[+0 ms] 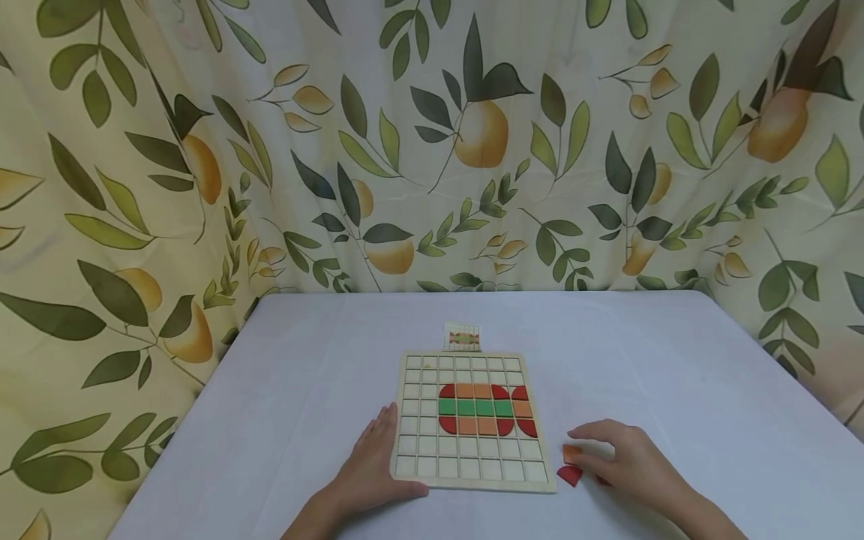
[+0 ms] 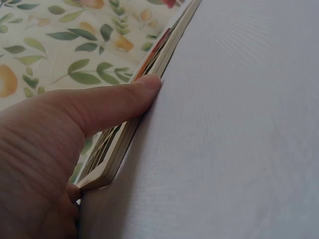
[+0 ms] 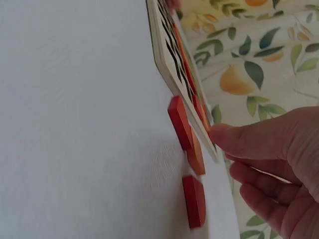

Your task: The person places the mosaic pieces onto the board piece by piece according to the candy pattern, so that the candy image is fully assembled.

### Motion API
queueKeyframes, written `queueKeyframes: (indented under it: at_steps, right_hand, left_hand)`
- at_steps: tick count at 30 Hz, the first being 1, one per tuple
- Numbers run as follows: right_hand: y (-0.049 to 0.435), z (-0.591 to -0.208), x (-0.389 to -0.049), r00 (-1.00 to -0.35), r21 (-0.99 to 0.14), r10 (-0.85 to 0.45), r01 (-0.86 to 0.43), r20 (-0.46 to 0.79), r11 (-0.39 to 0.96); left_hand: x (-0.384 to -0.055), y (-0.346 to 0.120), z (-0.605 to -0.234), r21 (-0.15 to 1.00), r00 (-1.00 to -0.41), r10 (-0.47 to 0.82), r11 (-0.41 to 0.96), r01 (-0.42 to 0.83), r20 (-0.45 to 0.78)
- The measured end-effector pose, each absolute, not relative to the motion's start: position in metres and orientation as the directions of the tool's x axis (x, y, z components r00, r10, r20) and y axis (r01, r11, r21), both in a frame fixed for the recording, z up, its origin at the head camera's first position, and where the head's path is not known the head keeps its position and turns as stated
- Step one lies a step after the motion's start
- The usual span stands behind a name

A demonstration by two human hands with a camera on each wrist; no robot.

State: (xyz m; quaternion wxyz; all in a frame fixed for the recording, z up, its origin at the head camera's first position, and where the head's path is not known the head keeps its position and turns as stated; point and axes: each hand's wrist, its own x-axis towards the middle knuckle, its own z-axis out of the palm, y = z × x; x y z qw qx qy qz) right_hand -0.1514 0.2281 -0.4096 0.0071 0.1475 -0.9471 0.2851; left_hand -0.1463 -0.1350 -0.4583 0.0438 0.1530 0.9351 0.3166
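A square wooden grid board (image 1: 477,469) lies on the table, with red, orange and green pieces set in its middle and right cells. My left hand (image 1: 367,465) rests against its left edge, fingers straight, and the thumb (image 2: 134,97) touches the front edge. Off the board's front right corner lie an orange square piece (image 1: 571,453) and a red rounded piece (image 1: 570,475). A second red piece (image 3: 194,201) is mostly hidden by the hand in the head view. Over these pieces hovers my right hand (image 1: 628,461), thumb and forefinger apart, with nothing visible between them.
Behind the board stands a small card (image 1: 463,337) printed with a coloured grid pattern. A white cloth (image 1: 324,345) covers the table. Curtains (image 1: 432,150) with leaves and fruit hang at the back and sides.
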Motion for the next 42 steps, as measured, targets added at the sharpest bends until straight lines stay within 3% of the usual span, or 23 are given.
queueKeyframes:
  at_steps: [8,17,20,29,33,42]
  right_hand:
    - [0.253,-0.413,-0.152,-0.896,-0.517,-0.438,-0.413,0.080,0.750]
    - [0.267,-0.414,-0.152,-0.869,-0.575,-0.492,-0.372,-0.062,0.729]
    - [0.266,-0.416,-0.153,-0.883,-0.572,-0.468,-0.362,-0.044,0.736]
    - [0.252,-0.427,-0.155,-0.982,-0.540,-0.191,-0.170,0.018,0.825]
    - [0.252,-0.427,-0.154,-0.983,-0.529,-0.178,-0.174,0.044,0.830]
    - [0.264,-0.423,-0.155,-0.972,-0.553,-0.232,-0.171,-0.041,0.816]
  left_hand:
    - [-0.147,-0.136,-0.460,0.593,-0.949,0.314,0.761,0.263,0.018]
    - [-0.146,-0.135,-0.460,0.588,-0.953,0.304,0.768,0.255,0.016]
    - [-0.146,-0.135,-0.460,0.586,-0.951,0.308,0.768,0.259,0.017]
    - [-0.146,-0.136,-0.458,0.594,-0.950,0.311,0.763,0.257,0.012]
    - [-0.147,-0.136,-0.457,0.592,-0.951,0.310,0.764,0.256,0.012]
    - [-0.147,-0.135,-0.458,0.602,-0.950,0.313,0.756,0.257,0.012]
